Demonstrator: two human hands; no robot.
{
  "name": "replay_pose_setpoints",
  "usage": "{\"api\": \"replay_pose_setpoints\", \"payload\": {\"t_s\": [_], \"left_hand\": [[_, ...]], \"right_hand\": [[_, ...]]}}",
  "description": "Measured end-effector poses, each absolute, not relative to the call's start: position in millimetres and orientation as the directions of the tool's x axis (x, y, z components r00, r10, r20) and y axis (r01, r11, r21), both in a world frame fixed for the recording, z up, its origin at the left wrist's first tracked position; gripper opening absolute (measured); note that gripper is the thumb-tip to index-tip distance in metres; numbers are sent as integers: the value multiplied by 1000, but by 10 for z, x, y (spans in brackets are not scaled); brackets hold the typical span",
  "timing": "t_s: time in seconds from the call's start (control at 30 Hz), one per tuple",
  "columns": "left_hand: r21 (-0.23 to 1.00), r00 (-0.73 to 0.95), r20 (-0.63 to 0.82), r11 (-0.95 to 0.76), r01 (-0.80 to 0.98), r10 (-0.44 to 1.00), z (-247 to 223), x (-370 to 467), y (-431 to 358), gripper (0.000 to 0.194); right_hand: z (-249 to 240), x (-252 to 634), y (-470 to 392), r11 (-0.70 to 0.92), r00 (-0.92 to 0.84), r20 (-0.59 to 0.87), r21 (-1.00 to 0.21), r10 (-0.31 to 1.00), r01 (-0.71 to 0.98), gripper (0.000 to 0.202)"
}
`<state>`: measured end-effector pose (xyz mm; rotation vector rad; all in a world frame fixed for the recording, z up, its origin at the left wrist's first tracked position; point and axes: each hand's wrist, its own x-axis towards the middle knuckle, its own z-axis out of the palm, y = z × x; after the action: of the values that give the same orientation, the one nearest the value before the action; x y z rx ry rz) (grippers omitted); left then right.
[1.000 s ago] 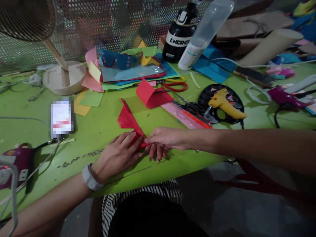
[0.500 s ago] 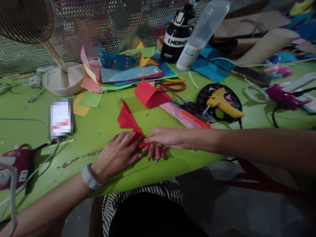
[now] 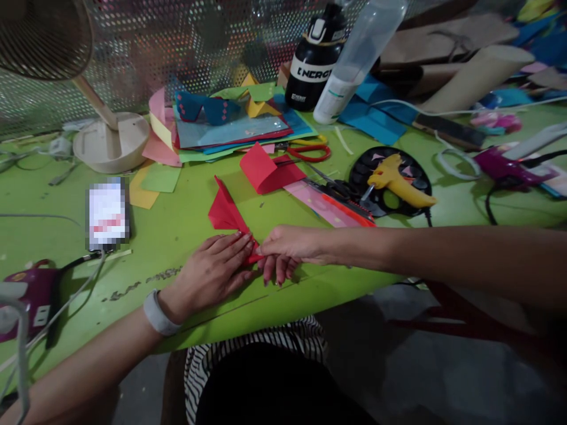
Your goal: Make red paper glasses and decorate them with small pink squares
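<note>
A folded piece of red paper (image 3: 224, 208) lies near the front edge of the green table, its pointed end towards the back. My left hand (image 3: 220, 267) rests flat over the paper's near part, fingers stretched out and pressed close to the tabletop. From the right, my right hand (image 3: 283, 251) pinches the near corner of the paper between thumb and forefinger, its other fingers curled loosely below. The two hands almost meet, and they hide the paper's near folds. Behind them sits another red sheet (image 3: 259, 168), curled up on one side.
Scissors (image 3: 310, 152), an orange cutter (image 3: 349, 209) and a yellow glue gun (image 3: 401, 183) on a black tray lie to the right. Left are a phone (image 3: 106, 212), a purple glue gun (image 3: 29, 295) and a fan (image 3: 110, 141). Bottles (image 3: 310, 74) and paper sheets (image 3: 230, 131) stand behind.
My left hand's fingers have slid slightly forward and flattened over the red paper. My right hand keeps its pinch on the corner. The whole view has shifted slightly.
</note>
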<state>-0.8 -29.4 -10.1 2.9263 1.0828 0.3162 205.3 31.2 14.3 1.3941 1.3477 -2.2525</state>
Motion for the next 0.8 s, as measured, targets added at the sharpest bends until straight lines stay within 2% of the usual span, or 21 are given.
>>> {"api": "replay_pose_setpoints", "payload": {"t_s": [0.23, 0.43, 0.53, 0.63, 0.7, 0.73, 0.8], "left_hand": [[52, 744, 213, -768, 638, 633, -83, 12, -279, 45], [76, 740, 220, -767, 637, 636, -66, 18, -282, 46], [91, 738, 208, -764, 638, 641, -64, 9, -281, 47], [103, 742, 191, -765, 636, 643, -64, 0, -281, 47], [113, 743, 180, -764, 636, 645, -64, -3, -281, 46], [119, 743, 178, -763, 635, 646, -65, -3, -281, 45], [127, 742, 173, -762, 635, 648, -64, -1, -283, 44]], "right_hand": [[125, 2037, 237, -555, -519, -773, -628, 365, 546, 31], [114, 2047, 198, -553, -519, -769, -633, 373, 542, 31], [117, 2034, 226, -479, -516, -769, -639, 378, 602, 32], [128, 2043, 262, -283, -483, -780, -605, 399, 744, 38], [142, 2081, 253, -73, -463, -712, -581, 528, 810, 43], [147, 2110, 232, 56, -472, -620, -568, 627, 821, 42], [140, 2181, 157, 340, -531, -309, -501, 789, 796, 37]]}}
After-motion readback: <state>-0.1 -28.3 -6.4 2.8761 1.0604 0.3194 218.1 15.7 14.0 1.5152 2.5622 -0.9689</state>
